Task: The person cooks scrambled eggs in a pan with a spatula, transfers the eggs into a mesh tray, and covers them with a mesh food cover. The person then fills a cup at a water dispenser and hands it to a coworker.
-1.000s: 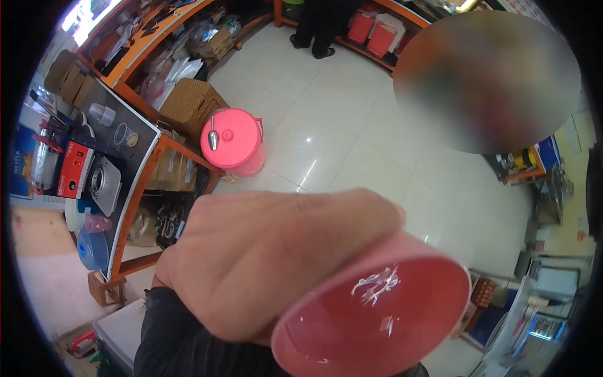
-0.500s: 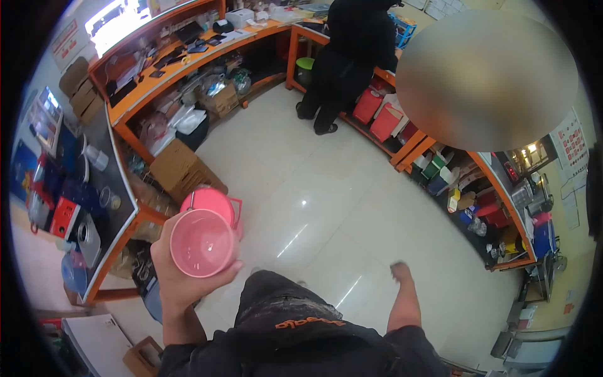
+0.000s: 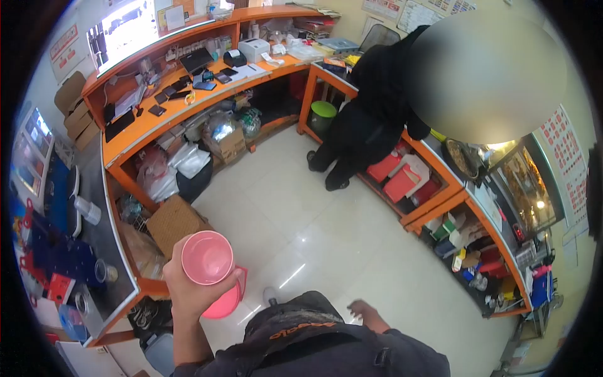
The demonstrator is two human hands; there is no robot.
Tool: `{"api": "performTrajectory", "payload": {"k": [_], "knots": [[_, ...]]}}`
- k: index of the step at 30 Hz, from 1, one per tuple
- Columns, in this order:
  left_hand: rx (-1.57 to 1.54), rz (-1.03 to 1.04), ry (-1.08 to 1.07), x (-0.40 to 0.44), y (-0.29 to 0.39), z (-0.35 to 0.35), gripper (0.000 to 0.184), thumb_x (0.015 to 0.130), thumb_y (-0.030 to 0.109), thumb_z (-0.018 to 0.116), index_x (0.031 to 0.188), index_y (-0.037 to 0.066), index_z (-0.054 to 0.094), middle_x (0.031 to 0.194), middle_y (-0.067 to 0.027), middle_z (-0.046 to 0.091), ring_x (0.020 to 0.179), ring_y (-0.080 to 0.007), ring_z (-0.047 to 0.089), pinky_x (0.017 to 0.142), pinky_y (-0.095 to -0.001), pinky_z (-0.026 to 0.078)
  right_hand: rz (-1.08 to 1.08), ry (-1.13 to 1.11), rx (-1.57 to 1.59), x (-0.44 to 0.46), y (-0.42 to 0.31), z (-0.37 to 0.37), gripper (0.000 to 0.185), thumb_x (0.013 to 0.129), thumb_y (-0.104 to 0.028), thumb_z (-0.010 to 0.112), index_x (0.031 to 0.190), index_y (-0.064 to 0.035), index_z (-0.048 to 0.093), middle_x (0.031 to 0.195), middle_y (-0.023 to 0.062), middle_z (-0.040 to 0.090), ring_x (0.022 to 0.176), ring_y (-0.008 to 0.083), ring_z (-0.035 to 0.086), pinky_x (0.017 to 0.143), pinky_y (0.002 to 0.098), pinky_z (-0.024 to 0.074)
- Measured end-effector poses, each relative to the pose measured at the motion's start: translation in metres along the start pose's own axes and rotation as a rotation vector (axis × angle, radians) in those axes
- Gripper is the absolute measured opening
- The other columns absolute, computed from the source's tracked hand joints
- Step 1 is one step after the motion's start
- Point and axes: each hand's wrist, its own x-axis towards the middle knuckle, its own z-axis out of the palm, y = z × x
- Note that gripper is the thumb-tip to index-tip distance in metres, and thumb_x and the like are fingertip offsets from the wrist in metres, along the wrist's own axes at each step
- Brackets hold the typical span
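Note:
My left hand (image 3: pixel 186 283) is closed around a pink cup (image 3: pixel 208 259). The cup's open top faces up at me, and no contents can be made out inside. Below and behind it, partly covered by my hand, a larger pink bucket-like item (image 3: pixel 221 306) shows near the floor. My right hand (image 3: pixel 362 310) hangs low over the floor beside my body, its fingers loosely apart, with nothing visible in it.
A person in black (image 3: pixel 370 119) stands at the right-hand counter. An orange counter (image 3: pixel 264 68) with phones and papers curves along the back left. A cardboard box (image 3: pixel 176 226) and a dark-topped table (image 3: pixel 119 251) stand at left; a lit glass display case (image 3: pixel 526 179) is at right.
The view has shifted forward and up, showing more of the counters. My left hand still holds the cup, now lower in view. My right hand has swung inward toward my body.

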Motion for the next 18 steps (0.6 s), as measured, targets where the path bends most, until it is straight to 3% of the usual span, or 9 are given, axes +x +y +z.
{"api": "performTrajectory", "payload": {"k": [3, 5, 8, 9, 11, 12, 14, 17, 18], "knots": [[0.004, -0.034, 0.032, 0.064, -0.024, 0.027, 0.063, 0.055, 0.017, 0.089, 0.108, -0.001, 0.058, 0.095, -0.0116, 0.067, 0.084, -0.0192, 0.067, 0.078, -0.0323, 0.053, 0.082, 0.080, 0.066, -0.031, -0.025, -0.020, 0.047, 0.092, -0.043, 0.054, 0.113, -0.0017, 0.060, 0.108, 0.0115, 0.066, 0.085, 0.0265, 0.066, 0.068, 0.0486, 0.0520], [0.004, -0.047, 0.052, 0.104, -0.048, 0.046, 0.064, 0.055, 0.016, 0.089, 0.108, -0.001, 0.057, 0.094, -0.0112, 0.067, 0.084, -0.0188, 0.067, 0.078, -0.0319, 0.053, -0.023, 0.011, 0.298, 0.066, 0.037, -0.036, 0.045, 0.092, -0.040, 0.055, 0.116, -0.0018, 0.060, 0.107, 0.0125, 0.066, 0.089, 0.0274, 0.066, 0.072, 0.0483, 0.0526], [0.034, -0.079, 0.100, 0.166, -0.074, 0.081, 0.065, 0.054, 0.014, 0.089, 0.109, -0.001, 0.057, 0.095, -0.0103, 0.067, 0.086, -0.0184, 0.066, 0.079, -0.0320, 0.053, -0.122, 0.115, -0.077, 0.034, -0.021, -0.088, 0.041, 0.088, -0.030, 0.061, 0.122, -0.0058, 0.059, 0.106, 0.0126, 0.067, 0.093, 0.0250, 0.067, 0.080, 0.0411, 0.0538], [0.048, -0.095, 0.126, 0.184, -0.079, 0.094, 0.065, 0.054, 0.014, 0.089, 0.109, -0.001, 0.056, 0.095, -0.0100, 0.066, 0.086, -0.0183, 0.065, 0.079, -0.0321, 0.053, -0.320, 0.134, -0.267, 0.050, -0.020, -0.112, 0.041, 0.087, -0.027, 0.063, 0.122, -0.0070, 0.059, 0.107, 0.0127, 0.067, 0.095, 0.0239, 0.067, 0.081, 0.0390, 0.0539], [0.059, -0.135, 0.155, 0.222, -0.088, 0.121, 0.065, 0.054, 0.014, 0.088, 0.109, -0.001, 0.056, 0.096, -0.0100, 0.066, 0.088, -0.0190, 0.065, 0.080, -0.0328, 0.052, -0.363, 0.180, -0.537, 0.088, -0.051, -0.162, 0.044, 0.081, -0.021, 0.068, 0.123, -0.0100, 0.060, 0.106, 0.0131, 0.067, 0.090, 0.0213, 0.067, 0.081, 0.0347, 0.0545], [0.067, -0.150, 0.170, 0.242, -0.091, 0.134, 0.065, 0.055, 0.014, 0.088, 0.109, -0.001, 0.056, 0.097, -0.0100, 0.066, 0.089, -0.0193, 0.065, 0.081, -0.0332, 0.052, -0.777, 0.329, -0.498, 0.042, -0.086, -0.194, 0.041, 0.083, -0.024, 0.067, 0.120, -0.0084, 0.060, 0.105, 0.0127, 0.067, 0.086, 0.0237, 0.067, 0.075, 0.0399, 0.0551], [0.107, -0.178, 0.200, 0.279, -0.097, 0.159, 0.065, 0.055, 0.014, 0.088, 0.109, -0.001, 0.056, 0.097, -0.0097, 0.065, 0.089, -0.0195, 0.064, 0.082, -0.0338, 0.051, 0.123, 0.106, 0.311, 0.080, -0.204, -0.257, 0.036, 0.089, -0.037, 0.060, 0.108, -0.0059, 0.060, 0.099, 0.0108, 0.064, 0.080, 0.0242, 0.061, 0.068, 0.0420, 0.0522], [0.132, -0.201, 0.222, 0.336, -0.113, 0.195, 0.065, 0.055, 0.015, 0.088, 0.110, 0.000, 0.056, 0.097, -0.0092, 0.064, 0.089, -0.0196, 0.063, 0.083, -0.0341, 0.050, -0.141, 0.256, 0.160, 0.129, -0.323, -0.348, 0.034, 0.086, -0.036, 0.059, 0.098, -0.0044, 0.064, 0.086, 0.0115, 0.066, 0.068, 0.0231, 0.064, 0.057, 0.0424, 0.0528], [0.129, -0.222, 0.221, 0.353, -0.117, 0.205, 0.065, 0.055, 0.015, 0.088, 0.109, 0.000, 0.056, 0.097, -0.0091, 0.064, 0.089, -0.0195, 0.063, 0.083, -0.0340, 0.050, -0.336, 0.310, -0.142, 0.156, -0.354, -0.378, 0.033, 0.083, -0.033, 0.060, 0.098, -0.0036, 0.064, 0.081, 0.0126, 0.066, 0.066, 0.0215, 0.065, 0.057, 0.0395, 0.0534]]}}
